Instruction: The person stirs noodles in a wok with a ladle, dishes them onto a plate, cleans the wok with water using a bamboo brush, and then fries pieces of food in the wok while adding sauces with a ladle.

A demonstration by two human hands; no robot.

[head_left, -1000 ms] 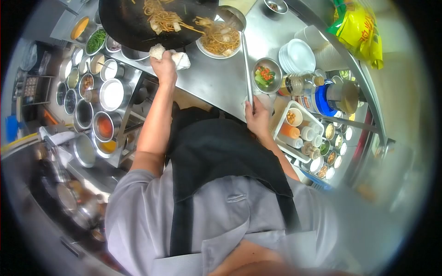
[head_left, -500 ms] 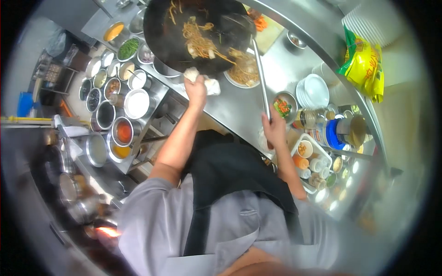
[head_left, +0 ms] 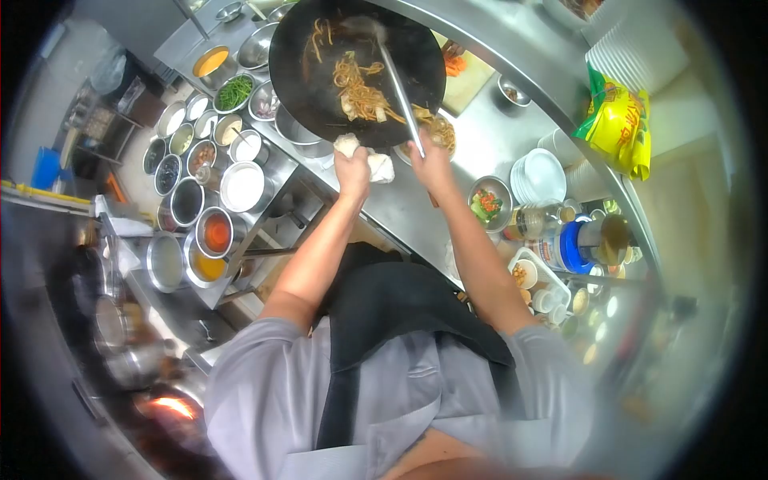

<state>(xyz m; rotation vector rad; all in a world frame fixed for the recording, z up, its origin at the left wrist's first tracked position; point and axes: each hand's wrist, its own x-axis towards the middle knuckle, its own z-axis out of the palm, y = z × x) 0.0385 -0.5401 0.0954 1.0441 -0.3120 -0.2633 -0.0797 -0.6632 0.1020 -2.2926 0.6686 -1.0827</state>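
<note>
My left hand is closed around a white cloth at the near rim of a large black wok. Noodles with pale pieces lie in the wok. The fingers of my right hand are wrapped round the handle of a metal ladle; its bowl rests over the far part of the wok, blurred. Partly hidden behind my right hand and the wok is a plate of noodles on the steel counter.
Steel containers of ingredients crowd the left. To the right are a bowl of cut vegetables, stacked white plates, a blue-lidded jar and a yellow-green bag. A flame burns lower left. Carrots lie on a board.
My right hand has moved left and forward with the ladle, whose bowl has gone from above the plate to inside the wok. The view has shifted, too.
</note>
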